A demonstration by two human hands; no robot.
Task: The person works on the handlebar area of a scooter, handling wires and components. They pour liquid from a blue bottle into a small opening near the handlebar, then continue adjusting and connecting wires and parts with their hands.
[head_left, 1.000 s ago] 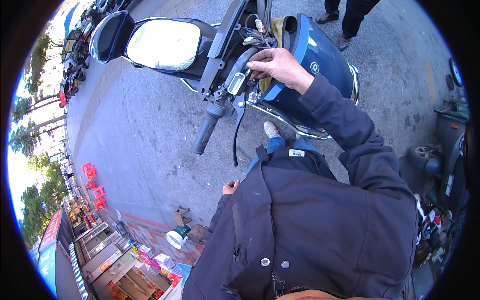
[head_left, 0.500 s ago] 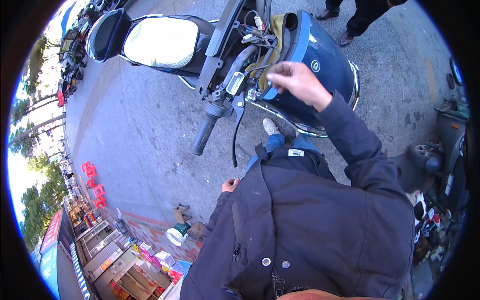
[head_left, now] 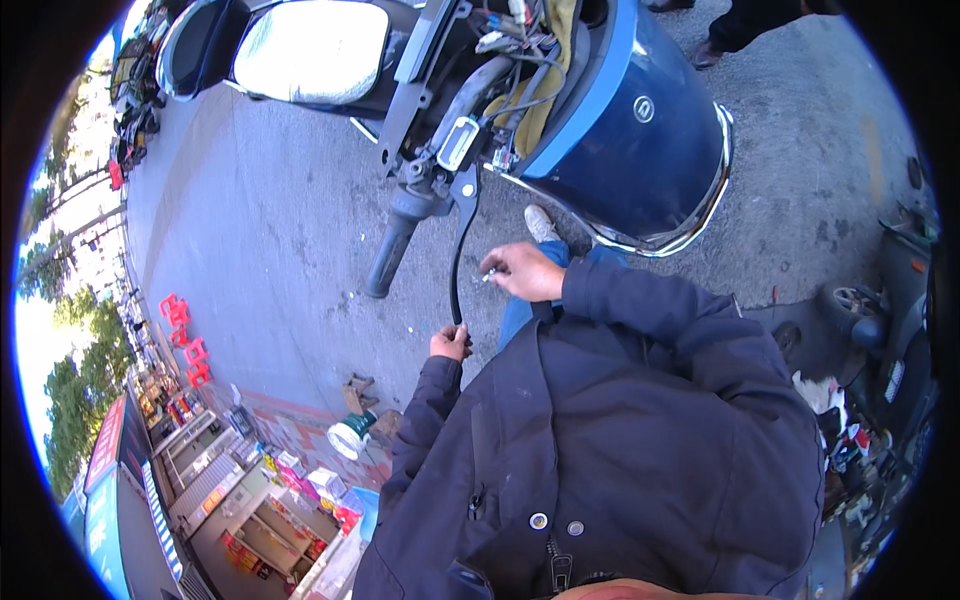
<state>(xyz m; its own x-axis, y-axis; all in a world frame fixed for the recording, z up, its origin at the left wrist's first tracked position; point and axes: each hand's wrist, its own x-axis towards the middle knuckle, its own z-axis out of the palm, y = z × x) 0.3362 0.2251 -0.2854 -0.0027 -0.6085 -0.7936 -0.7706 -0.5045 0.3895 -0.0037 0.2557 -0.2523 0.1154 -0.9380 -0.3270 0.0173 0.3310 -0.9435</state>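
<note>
Ground: grey asphalt (head_left: 270,220), stained with dark spots, lay under the parked scooter.
Right hand: the right hand (head_left: 527,271) pinched a small pale piece (head_left: 489,275) between thumb and fingers.
Small pale piece: it stuck out at the fingertips, just to the right of the brake lever (head_left: 460,245); its exact kind was too small to tell.
Left hand: the left hand (head_left: 450,343) had its fingers curled in, close to the lever's tip; whether it touched the lever or held anything could not be told.
Handlebar: a black rubber grip (head_left: 390,250) ran beside the lever, and a pale-faced gauge (head_left: 459,144) sat above.
Opened front: loose wires (head_left: 515,48) and a yellow-brown cloth (head_left: 540,125) lay behind the blue front panel (head_left: 650,150), which a chrome bar (head_left: 690,238) edged.
Seat: a silvery cover (head_left: 310,52) lay over it.
Bystander: dark trouser legs (head_left: 750,27) stood beyond the panel.
Kerbside: red plastic barriers (head_left: 175,315) stood at far left, with a goods stall (head_left: 270,545) nearer.
</note>
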